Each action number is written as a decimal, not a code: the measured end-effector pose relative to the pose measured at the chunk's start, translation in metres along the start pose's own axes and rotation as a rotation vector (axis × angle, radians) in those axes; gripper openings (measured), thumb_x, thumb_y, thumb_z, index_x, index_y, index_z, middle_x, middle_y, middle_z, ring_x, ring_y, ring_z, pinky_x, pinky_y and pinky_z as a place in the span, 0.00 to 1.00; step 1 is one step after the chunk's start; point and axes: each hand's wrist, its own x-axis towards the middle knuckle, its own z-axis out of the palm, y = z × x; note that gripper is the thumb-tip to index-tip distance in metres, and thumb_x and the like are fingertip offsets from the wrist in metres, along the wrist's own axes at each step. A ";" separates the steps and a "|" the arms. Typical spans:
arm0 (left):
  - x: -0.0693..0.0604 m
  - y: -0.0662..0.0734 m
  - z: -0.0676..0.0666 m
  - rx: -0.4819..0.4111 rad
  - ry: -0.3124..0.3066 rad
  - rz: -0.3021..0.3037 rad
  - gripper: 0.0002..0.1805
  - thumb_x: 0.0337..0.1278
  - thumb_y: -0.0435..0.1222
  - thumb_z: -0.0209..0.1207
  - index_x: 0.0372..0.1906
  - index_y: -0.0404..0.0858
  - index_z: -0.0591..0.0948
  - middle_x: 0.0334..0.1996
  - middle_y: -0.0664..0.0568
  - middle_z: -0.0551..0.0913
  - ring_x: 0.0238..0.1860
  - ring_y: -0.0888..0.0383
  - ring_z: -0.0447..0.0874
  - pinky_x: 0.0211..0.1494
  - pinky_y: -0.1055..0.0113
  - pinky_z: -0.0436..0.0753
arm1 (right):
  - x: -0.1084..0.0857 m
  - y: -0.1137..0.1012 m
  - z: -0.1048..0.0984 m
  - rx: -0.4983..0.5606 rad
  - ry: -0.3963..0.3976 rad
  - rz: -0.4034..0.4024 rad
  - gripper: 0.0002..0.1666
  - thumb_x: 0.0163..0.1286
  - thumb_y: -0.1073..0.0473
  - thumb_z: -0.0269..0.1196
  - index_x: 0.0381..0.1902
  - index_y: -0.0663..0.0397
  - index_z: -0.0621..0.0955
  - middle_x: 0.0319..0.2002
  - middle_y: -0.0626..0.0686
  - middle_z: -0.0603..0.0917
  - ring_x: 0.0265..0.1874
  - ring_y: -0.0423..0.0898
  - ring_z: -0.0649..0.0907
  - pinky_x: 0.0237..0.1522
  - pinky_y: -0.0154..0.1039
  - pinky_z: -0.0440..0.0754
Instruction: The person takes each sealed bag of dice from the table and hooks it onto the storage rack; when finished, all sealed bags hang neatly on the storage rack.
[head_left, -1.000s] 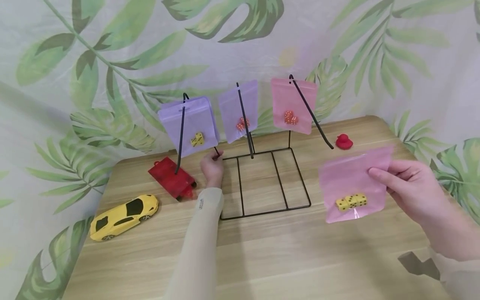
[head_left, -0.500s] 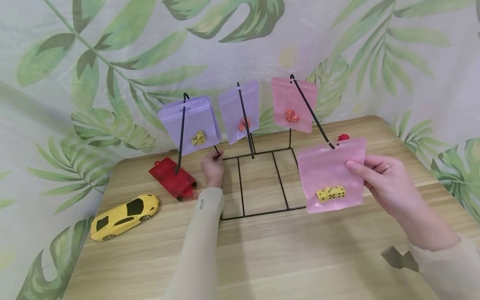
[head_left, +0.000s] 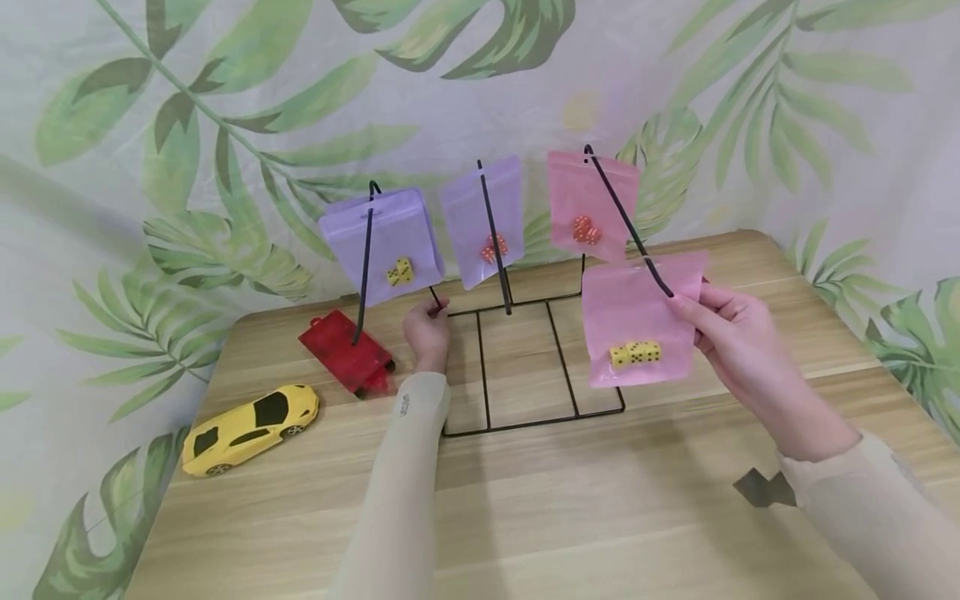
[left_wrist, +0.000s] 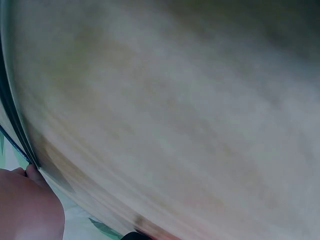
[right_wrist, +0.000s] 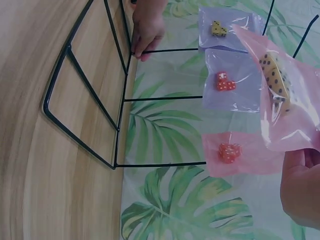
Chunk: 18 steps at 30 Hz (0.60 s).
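My right hand [head_left: 742, 350] pinches the right edge of a pink zip bag [head_left: 637, 312] with yellow dice [head_left: 634, 353] in its bottom. The tip of the black wire rack's right hook [head_left: 637, 242] shows in front of this bag, seemingly through its top edge. Farther back on that hook hangs another pink bag [head_left: 562, 192] with red dice. At the rack's rear left post, my left hand [head_left: 427, 337] grips the wire; the left wrist view shows that hand [left_wrist: 30, 205] only partly. In the right wrist view, the held bag [right_wrist: 295, 125] tilts above my right hand [right_wrist: 305, 195].
Purple bags [head_left: 375, 242] with yellow dice hang on the left hook, and a purple bag [head_left: 465, 217] with red dice on the middle one. A red packet-like object [head_left: 345, 350] and a yellow toy car [head_left: 251, 429] lie left on the wooden table [head_left: 555, 508].
My right hand has moved left and back with the pink bag, from beside the right hook onto its tip. The left hand stays on the rack. The red toy duck is now hidden.
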 end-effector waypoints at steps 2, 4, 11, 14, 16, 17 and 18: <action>0.000 -0.001 0.000 0.004 -0.006 -0.004 0.09 0.62 0.26 0.59 0.42 0.33 0.87 0.44 0.38 0.88 0.49 0.46 0.85 0.55 0.58 0.82 | 0.007 0.001 0.001 0.024 0.009 0.000 0.14 0.71 0.71 0.56 0.37 0.56 0.88 0.27 0.46 0.88 0.24 0.34 0.83 0.27 0.25 0.81; 0.001 -0.001 0.000 0.002 -0.007 -0.004 0.09 0.62 0.26 0.59 0.42 0.33 0.87 0.44 0.38 0.88 0.49 0.46 0.85 0.55 0.58 0.82 | 0.014 0.002 0.003 0.039 0.012 -0.008 0.15 0.71 0.71 0.55 0.38 0.55 0.88 0.27 0.47 0.89 0.24 0.35 0.84 0.26 0.25 0.81; 0.001 -0.001 0.001 -0.006 -0.003 0.007 0.09 0.61 0.24 0.59 0.42 0.33 0.87 0.43 0.39 0.88 0.48 0.46 0.85 0.54 0.58 0.82 | 0.039 0.003 0.009 0.027 0.049 -0.016 0.14 0.71 0.69 0.56 0.37 0.53 0.88 0.29 0.47 0.90 0.26 0.35 0.86 0.30 0.25 0.83; 0.002 -0.001 0.001 -0.008 0.000 0.012 0.09 0.61 0.24 0.58 0.41 0.32 0.87 0.43 0.40 0.89 0.48 0.47 0.85 0.55 0.58 0.82 | 0.051 0.004 0.012 0.005 0.088 -0.029 0.13 0.71 0.69 0.57 0.36 0.53 0.88 0.27 0.46 0.89 0.25 0.34 0.84 0.29 0.24 0.82; 0.001 -0.001 0.001 -0.006 0.001 0.014 0.09 0.61 0.24 0.58 0.41 0.32 0.87 0.43 0.40 0.89 0.48 0.47 0.85 0.55 0.58 0.82 | 0.059 0.004 0.014 -0.024 0.115 -0.033 0.12 0.70 0.68 0.57 0.35 0.52 0.87 0.25 0.45 0.88 0.25 0.33 0.83 0.29 0.24 0.80; 0.001 -0.001 0.001 -0.006 0.002 0.014 0.09 0.61 0.24 0.58 0.41 0.32 0.87 0.43 0.40 0.89 0.48 0.46 0.85 0.55 0.58 0.82 | 0.062 0.004 0.015 -0.038 0.127 -0.034 0.12 0.70 0.68 0.57 0.35 0.51 0.87 0.26 0.44 0.88 0.26 0.33 0.83 0.30 0.24 0.81; 0.001 -0.001 0.000 -0.005 0.001 0.012 0.09 0.61 0.24 0.58 0.41 0.32 0.87 0.43 0.40 0.89 0.48 0.47 0.85 0.55 0.58 0.82 | 0.066 0.005 0.016 -0.050 0.144 -0.031 0.12 0.70 0.68 0.57 0.34 0.51 0.87 0.26 0.44 0.88 0.25 0.33 0.83 0.30 0.23 0.81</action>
